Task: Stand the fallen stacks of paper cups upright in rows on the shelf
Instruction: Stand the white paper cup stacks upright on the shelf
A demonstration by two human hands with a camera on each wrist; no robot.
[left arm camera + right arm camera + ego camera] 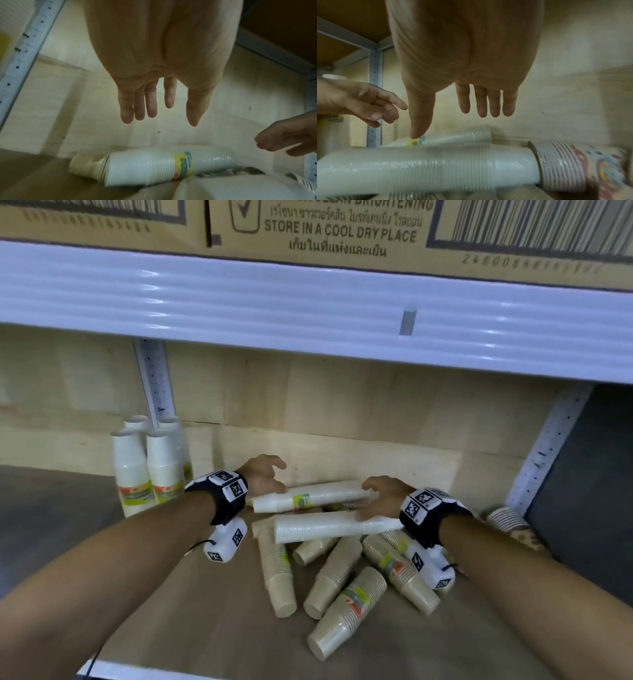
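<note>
Several white cup stacks [161, 463] stand upright at the back left of the shelf. Two white stacks lie on their sides on top of the pile: the far white stack [311, 496] [154, 167] [453, 136] and the near white stack [335, 527] [428, 166]. Several beige stacks [346, 611] lie fallen in front of them. My left hand [265, 477] [154, 100] hovers with straight fingers above the far stack's left end, holding nothing. My right hand [380, 498] [471, 105] hovers spread over the right ends of both white stacks, not gripping either.
The wooden shelf board [205, 611] has bare room at the front left. A patterned cup stack [573, 165] [510, 522] lies at the far right by the perforated upright post [548, 446]. The white upper shelf edge [308, 313] with cardboard boxes hangs overhead.
</note>
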